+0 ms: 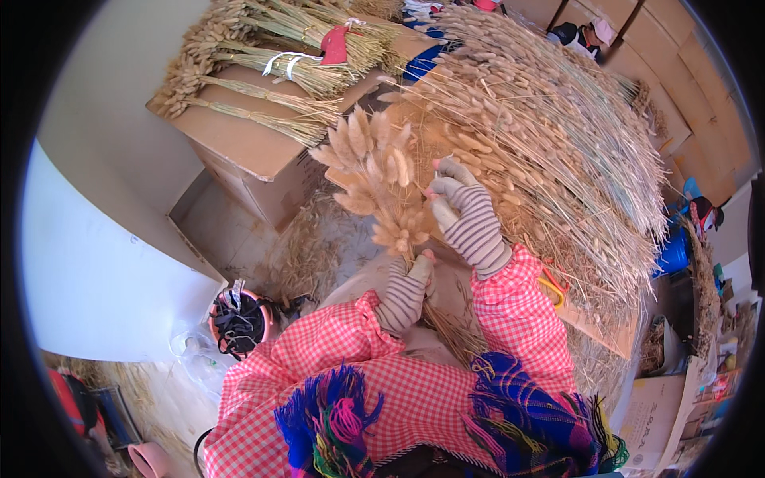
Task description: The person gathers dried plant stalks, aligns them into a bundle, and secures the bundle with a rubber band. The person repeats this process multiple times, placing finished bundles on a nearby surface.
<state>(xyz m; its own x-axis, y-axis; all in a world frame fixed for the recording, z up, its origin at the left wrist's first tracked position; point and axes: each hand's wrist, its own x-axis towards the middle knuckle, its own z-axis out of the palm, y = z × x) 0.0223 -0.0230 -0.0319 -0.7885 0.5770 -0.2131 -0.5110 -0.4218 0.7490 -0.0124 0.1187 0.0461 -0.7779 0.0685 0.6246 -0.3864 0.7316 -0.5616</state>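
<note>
My left hand [406,293], in a striped fingerless glove, is closed around the stems of a bunch of dried fluffy grass heads [382,173]. The heads fan out above the fist, and the stems run down to the right below it, towards my checked smock. To the right of the bunch my right hand [457,206], gloved the same way, is raised with bent fingers; its fingertips are near the heads, and whether they pinch a stem cannot be told. A large heap of loose dried grass stems [538,149] lies beyond and to the right of it.
Tied grass bundles [269,98] lie on a cardboard box [239,140] at the upper left. A pink bucket [269,316] of black strips stands at the lower left. Yellow-and-red-handled scissors [556,287] lie right of my right sleeve. Other people [583,39] are in the background.
</note>
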